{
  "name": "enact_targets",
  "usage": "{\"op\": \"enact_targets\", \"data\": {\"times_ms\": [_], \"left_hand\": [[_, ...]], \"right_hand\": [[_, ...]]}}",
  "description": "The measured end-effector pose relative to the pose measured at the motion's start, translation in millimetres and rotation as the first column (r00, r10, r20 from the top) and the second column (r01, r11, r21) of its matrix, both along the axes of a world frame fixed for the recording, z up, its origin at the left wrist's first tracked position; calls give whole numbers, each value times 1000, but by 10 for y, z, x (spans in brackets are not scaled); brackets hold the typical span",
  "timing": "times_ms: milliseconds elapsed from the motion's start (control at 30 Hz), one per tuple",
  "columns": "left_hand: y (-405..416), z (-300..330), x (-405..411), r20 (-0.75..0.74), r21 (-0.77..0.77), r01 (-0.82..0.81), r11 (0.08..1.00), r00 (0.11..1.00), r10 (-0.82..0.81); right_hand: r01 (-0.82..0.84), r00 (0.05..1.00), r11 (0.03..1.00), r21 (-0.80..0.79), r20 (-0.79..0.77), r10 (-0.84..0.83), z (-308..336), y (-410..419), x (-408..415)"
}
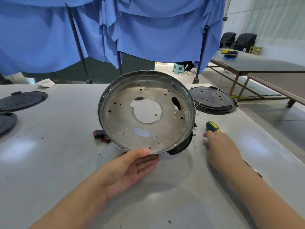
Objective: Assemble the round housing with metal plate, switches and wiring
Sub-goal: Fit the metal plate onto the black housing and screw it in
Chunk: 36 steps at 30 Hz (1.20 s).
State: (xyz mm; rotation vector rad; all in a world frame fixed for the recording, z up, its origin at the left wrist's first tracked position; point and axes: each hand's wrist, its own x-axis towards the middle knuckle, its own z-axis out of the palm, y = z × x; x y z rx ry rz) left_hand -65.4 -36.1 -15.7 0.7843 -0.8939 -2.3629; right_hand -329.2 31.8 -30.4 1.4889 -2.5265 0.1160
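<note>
At the middle of the grey worktable (pixel 66 162), the round housing (pixel 146 111) is tipped up on its near edge, its open metal face turned toward the camera. Its only support is the left hand (pixel 132 169), thumb pressed on the lower rim and straight fingers spread beneath it. The right hand (pixel 221 146) lies on the table beside a green-and-yellow screwdriver (pixel 212 127), fingers reaching toward the handle; whether they have closed on it I cannot tell.

The main risk, as I judge it, is the housing slipping or rolling off that one-point prop while attention goes to the tool, since a thumb and flat fingers give little hold on a thin rim. A thin wire (pixel 194 146) trails from the housing's right side and could snag or be pinched under the edge if the housing drops.

Inside the housing sits the metal plate (pixel 125 119), pierced with a large central opening and several slots and holes; a few screws show near its edge, and a small yellow-tipped wire end (pixel 157 115) pokes through the centre (nothing else lies loose in the pan). Red-and-black rocker switches (pixel 100 136) lie on the table just left of the housing, not yet fitted. A black vented lid (pixel 212 100) rests behind it on the right.
</note>
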Motion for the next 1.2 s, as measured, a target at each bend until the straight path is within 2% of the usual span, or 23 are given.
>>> {"op": "enact_targets", "data": {"times_ms": [67, 167, 233, 333, 467, 600, 667, 767, 867, 967, 1033, 1100, 1200], "left_hand": [[15, -26, 2, -20, 9, 9, 1000, 1000, -9], [11, -46, 32, -39, 12, 8, 1000, 999, -7], [-15, -54, 64, -41, -7, -8, 1000, 999, 7], [-64, -68, 110, -38, -33, -37, 999, 999, 36], [-91, -78, 135, -49, -33, -39, 999, 998, 38], [-68, -74, 128, -58, -32, -34, 999, 998, 32], [-50, -69, 128, -65, -29, -36, 999, 997, 34], [-18, -69, 120, -76, -9, -32, 999, 997, 31], [16, -54, 104, -78, -1, -16, 1000, 997, 16], [29, -40, 100, -60, -4, -13, 1000, 998, 13], [29, -38, 101, -59, -4, -21, 1000, 998, 20], [33, -35, 102, -67, -16, -13, 1000, 998, 12], [39, -33, 101, -62, -35, -6, 999, 998, 3]], "right_hand": [[-104, 994, 994, -38, 10, 104, -48, -7, 28], [-266, 951, 958, -105, 136, 278, -69, -14, 98], [-355, 909, 927, -118, 189, 372, -59, -19, 140], [-431, 812, 887, -169, 356, 462, -16, -13, 210], [-345, 702, 907, -243, 575, 421, 62, -14, 264], [-236, 492, 902, -361, 756, 431, 174, 40, 282], [-178, 390, 837, -517, 744, 543, 288, 104, 298], [-10, 244, 671, -742, 649, 721, 501, 202, 371], [83, 255, 537, -840, 539, 803, 628, 228, 530], [35, 268, 500, -865, 490, 829, 686, 199, 751], [-150, 352, 541, -828, 467, 811, 701, 168, 853], [-367, 444, 620, -693, 455, 772, 711, 113, 919], [-526, 482, 707, -473, 519, 706, 729, 19, 979]]}}
